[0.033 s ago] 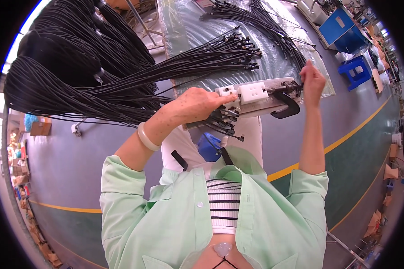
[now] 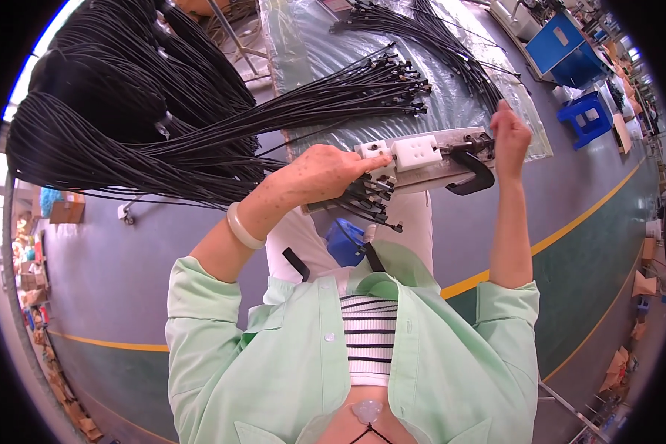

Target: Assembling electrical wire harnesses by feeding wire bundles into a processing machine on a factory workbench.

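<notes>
My left hand point(image 2: 327, 174) reaches over a small jig, its index finger stretched onto the left white block point(image 2: 374, 150). The other fingers curl under the palm, and what they hold, if anything, is hidden. A second white block point(image 2: 417, 153) with small holes sits just to the right on the metal base plate point(image 2: 459, 138). A clamp mechanism with a black curved handle point(image 2: 475, 176) is at the plate's right end. My right hand point(image 2: 510, 137) is closed beside that end; its grip is hidden. Black cables with connector ends point(image 2: 374, 194) show below my left hand.
A thick bundle of black cables point(image 2: 200, 148) fans across from the left onto the plastic-covered table point(image 2: 303, 52). More cables point(image 2: 451, 44) lie at the far side. A blue stool point(image 2: 586, 120) stands on the floor at right, near a blue box point(image 2: 559, 44).
My right hand has shifted slightly to the left, toward the jig. My left hand, the white blocks and the cables look unmoved.
</notes>
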The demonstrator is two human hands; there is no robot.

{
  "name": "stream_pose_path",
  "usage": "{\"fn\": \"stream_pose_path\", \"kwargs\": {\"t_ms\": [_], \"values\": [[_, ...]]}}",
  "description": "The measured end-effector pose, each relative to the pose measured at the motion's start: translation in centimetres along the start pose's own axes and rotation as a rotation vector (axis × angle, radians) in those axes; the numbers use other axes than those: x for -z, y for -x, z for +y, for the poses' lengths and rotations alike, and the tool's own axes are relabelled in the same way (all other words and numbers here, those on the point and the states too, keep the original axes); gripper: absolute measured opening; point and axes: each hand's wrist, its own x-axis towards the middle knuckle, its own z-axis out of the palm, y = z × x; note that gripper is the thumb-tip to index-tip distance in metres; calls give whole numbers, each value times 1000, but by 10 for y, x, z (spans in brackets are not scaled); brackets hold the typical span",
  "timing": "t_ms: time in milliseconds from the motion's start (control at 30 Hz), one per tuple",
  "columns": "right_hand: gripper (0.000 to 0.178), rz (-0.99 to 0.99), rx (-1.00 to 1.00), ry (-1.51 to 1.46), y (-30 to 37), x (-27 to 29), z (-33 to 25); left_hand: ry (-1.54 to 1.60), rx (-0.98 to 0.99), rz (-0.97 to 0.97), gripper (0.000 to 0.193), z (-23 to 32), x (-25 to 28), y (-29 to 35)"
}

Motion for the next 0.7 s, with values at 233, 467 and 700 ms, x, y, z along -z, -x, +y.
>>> {"fn": "stream_pose_path", "kwargs": {"t_ms": [233,467,700], "values": [[36,97,-53,-40,-10,12,15,386,-18,202,63,-11,-11,11],[7,328,202,75,-5,14,-29,528,-157,237,48,3,-12,27],[27,-688,-101,-404,84,-50,-93,629,150,93,49,20,-1,12]]}}
